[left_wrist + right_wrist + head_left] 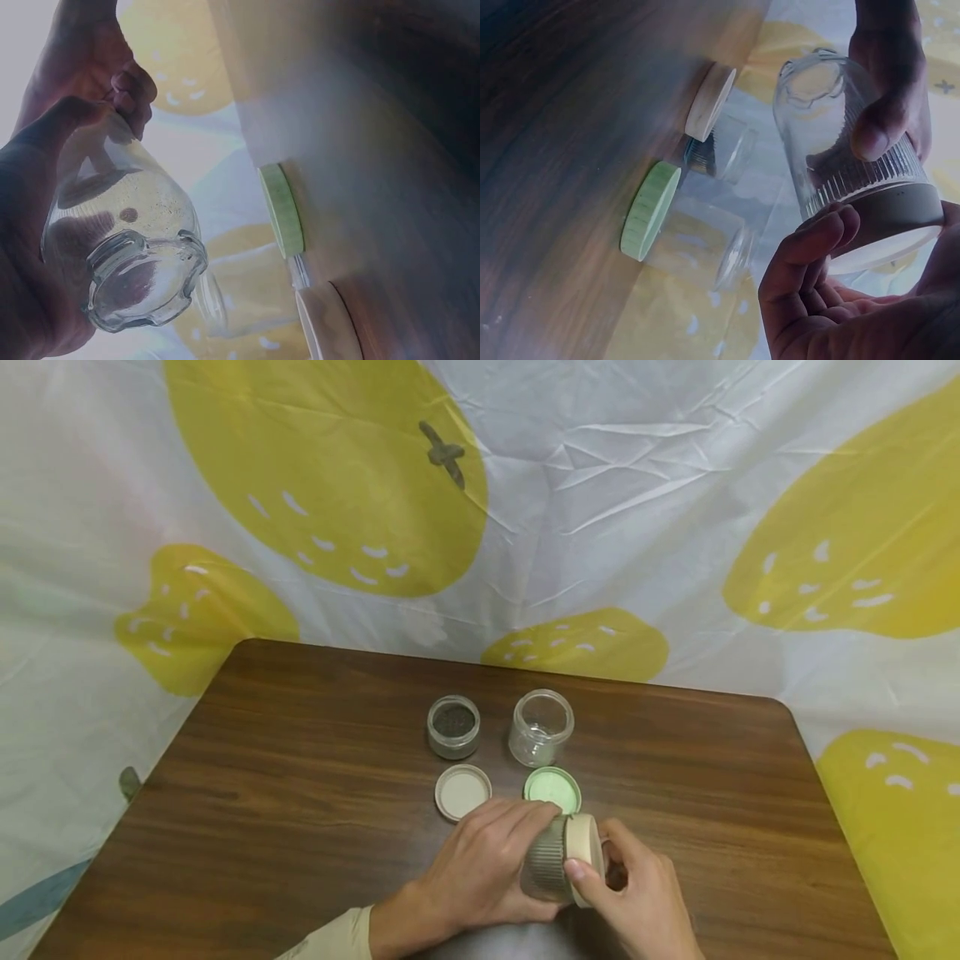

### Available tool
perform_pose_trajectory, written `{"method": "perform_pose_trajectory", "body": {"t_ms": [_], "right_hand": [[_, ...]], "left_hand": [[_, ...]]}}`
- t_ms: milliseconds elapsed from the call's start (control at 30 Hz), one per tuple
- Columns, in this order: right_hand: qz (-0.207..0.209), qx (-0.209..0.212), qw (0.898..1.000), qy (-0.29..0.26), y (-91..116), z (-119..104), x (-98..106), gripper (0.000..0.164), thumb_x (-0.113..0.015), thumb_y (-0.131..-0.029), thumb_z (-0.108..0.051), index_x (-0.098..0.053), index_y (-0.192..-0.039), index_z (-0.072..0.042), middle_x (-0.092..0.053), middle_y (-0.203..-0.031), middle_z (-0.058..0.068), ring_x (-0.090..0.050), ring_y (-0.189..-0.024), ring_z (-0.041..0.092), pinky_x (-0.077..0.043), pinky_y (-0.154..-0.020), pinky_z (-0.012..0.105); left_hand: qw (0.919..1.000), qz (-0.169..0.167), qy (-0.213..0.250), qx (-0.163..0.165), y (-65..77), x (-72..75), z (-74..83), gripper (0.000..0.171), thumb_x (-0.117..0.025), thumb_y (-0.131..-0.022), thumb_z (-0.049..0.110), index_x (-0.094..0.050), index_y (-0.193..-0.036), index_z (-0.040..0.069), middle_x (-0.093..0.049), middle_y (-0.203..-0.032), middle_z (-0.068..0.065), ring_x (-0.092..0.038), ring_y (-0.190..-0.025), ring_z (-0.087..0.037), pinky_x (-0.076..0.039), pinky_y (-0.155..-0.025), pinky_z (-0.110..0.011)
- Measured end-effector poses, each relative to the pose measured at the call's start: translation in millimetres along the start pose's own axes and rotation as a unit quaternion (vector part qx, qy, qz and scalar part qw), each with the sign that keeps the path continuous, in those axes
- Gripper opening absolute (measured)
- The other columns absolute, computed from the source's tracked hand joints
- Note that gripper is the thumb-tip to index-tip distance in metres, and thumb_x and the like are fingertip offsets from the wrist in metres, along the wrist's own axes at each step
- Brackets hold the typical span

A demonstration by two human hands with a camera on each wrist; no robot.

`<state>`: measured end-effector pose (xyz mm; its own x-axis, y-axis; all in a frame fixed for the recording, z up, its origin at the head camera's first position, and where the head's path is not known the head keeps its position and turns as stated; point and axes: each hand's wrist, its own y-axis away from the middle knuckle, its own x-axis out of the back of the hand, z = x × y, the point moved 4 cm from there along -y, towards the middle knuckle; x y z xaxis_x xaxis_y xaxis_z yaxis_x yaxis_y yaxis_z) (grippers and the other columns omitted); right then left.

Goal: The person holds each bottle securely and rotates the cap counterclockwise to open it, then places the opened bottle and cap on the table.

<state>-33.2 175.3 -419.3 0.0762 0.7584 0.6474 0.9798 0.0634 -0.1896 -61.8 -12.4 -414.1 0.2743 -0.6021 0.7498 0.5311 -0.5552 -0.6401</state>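
Above the front part of the table, a ribbed clear glass jar (546, 858) lies tilted on its side between both hands, its lid end to the right. My left hand (480, 864) grips the glass body from the left. The fingers and thumb of my right hand (645, 889) hold the beige lid (582, 858) by its edge. In the right wrist view, the lid (896, 217) sits on the jar's mouth. The left wrist view shows the scalloped glass base (146, 281), with no contents visible through the glass.
Behind the hands on the brown wooden table (300, 777) stand a small jar with dark grainy contents (453, 727) and a clear open jar (542, 728). In front of them lie a loose beige lid (462, 793) and a green lid (552, 787). A patterned curtain (600, 527) hangs behind.
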Motion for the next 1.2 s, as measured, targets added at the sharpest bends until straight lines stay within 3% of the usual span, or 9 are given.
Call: {"method": "perform_pose_trajectory", "body": {"t_ms": [233, 500, 767, 933, 1067, 1200], "right_hand": [[-0.001, 0.013, 1.000, -0.017, -0.7, 4.8, -0.1, 0.027, -0.085, -0.083, -0.026, -0.067, -0.103, -0.029, -0.060, -0.064, -0.020, -0.051, -0.056, -0.004, -0.043, -0.051, 0.019], [0.002, 0.087, 0.996, -0.007, -0.7, 7.6, 2.9, 0.039, -0.089, -0.076, -0.032, -0.067, -0.107, -0.028, -0.056, -0.069, -0.021, -0.053, -0.058, -0.003, -0.040, -0.051, 0.015], [-0.029, 0.201, 0.979, -0.015, -6.2, 5.0, 8.0, 0.078, -0.095, -0.068, -0.031, -0.064, -0.138, -0.020, -0.071, -0.103, -0.017, -0.065, -0.084, 0.000, -0.053, -0.075, 0.015], [-0.053, 0.236, 0.970, -0.013, -8.9, 3.4, 10.8, 0.086, -0.096, -0.069, -0.031, -0.060, -0.146, -0.015, -0.071, -0.126, -0.008, -0.066, -0.099, 0.002, -0.052, -0.084, 0.013], [-0.064, 0.265, 0.962, 0.005, -10.3, 2.7, 13.1, 0.093, -0.096, -0.067, -0.033, -0.057, -0.150, -0.013, -0.068, -0.127, -0.011, -0.062, -0.100, 0.001, -0.049, -0.090, 0.015], [-0.095, 0.263, 0.960, 0.017, -9.5, 2.2, 16.5, 0.103, -0.097, -0.064, -0.028, -0.051, -0.155, -0.013, -0.063, -0.132, -0.012, -0.060, -0.108, 0.001, -0.048, -0.097, 0.017]], "left_hand": [[1.0000, -0.002, 0.009, -0.002, -1.9, 0.1, -1.2, 0.080, -0.087, -0.064, 0.059, -0.067, -0.125, 0.012, -0.075, -0.113, 0.005, -0.073, -0.101, -0.008, -0.058, -0.088, -0.023], [0.9986, -0.015, 0.051, 0.008, -1.4, 1.4, -2.6, 0.076, -0.089, -0.064, 0.055, -0.066, -0.124, 0.013, -0.073, -0.106, 0.009, -0.070, -0.089, -0.004, -0.055, -0.079, -0.020], [0.9917, -0.044, 0.114, 0.039, 3.8, -0.3, -5.5, 0.079, -0.093, -0.061, 0.055, -0.065, -0.124, 0.017, -0.074, -0.101, 0.013, -0.068, -0.087, 0.000, -0.055, -0.078, -0.017], [0.9937, -0.037, 0.102, 0.027, 2.0, 2.3, -5.0, 0.076, -0.092, -0.062, 0.054, -0.065, -0.123, 0.018, -0.072, -0.099, 0.014, -0.066, -0.084, 0.001, -0.054, -0.076, -0.016], [0.9947, -0.037, 0.094, 0.020, 2.2, 2.6, -4.5, 0.077, -0.091, -0.063, 0.055, -0.064, -0.124, 0.018, -0.073, -0.099, 0.013, -0.068, -0.085, 0.000, -0.054, -0.076, -0.016], [0.9949, -0.041, 0.090, 0.019, 2.3, 2.1, -4.3, 0.082, -0.092, -0.062, 0.057, -0.064, -0.128, 0.016, -0.076, -0.101, 0.011, -0.070, -0.086, -0.003, -0.055, -0.076, -0.018]]}}
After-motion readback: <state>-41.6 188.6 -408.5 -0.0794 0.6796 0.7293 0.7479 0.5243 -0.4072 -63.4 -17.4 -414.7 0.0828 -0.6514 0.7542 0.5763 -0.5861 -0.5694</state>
